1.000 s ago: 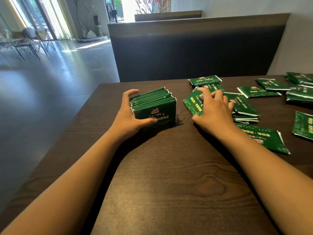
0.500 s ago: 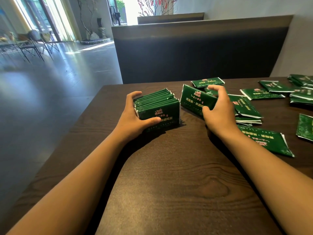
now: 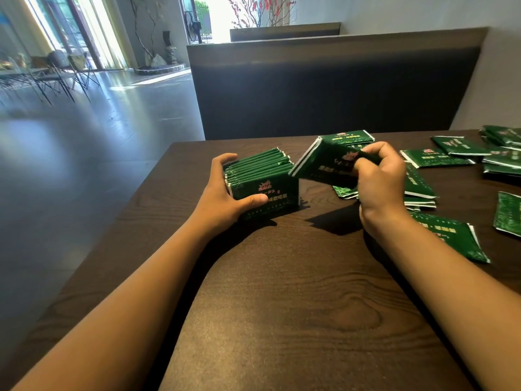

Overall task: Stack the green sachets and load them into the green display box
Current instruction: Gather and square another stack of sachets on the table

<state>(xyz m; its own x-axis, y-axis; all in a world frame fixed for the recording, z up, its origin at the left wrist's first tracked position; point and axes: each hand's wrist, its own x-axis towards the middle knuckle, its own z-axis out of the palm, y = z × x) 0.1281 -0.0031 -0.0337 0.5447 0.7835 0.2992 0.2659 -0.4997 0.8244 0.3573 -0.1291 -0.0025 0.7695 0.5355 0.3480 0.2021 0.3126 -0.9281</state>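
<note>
My left hand (image 3: 225, 196) cups the upright stack of green sachets (image 3: 263, 179) on the wooden table (image 3: 282, 292), thumb across its front. Just right of the stack, my right hand (image 3: 377, 187) pinches one sachet (image 3: 324, 163), lifted and tilted. Loose sachets (image 3: 439, 158) lie farther right.

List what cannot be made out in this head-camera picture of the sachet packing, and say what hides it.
- Printed text on the lifted sachet: blurred, and partly covered by the right hand.
- Walls of the green display box: head view cannot tell box from upright sachets; left hand covers one end.
- Far-right sachets: cut off by the frame edge.
</note>
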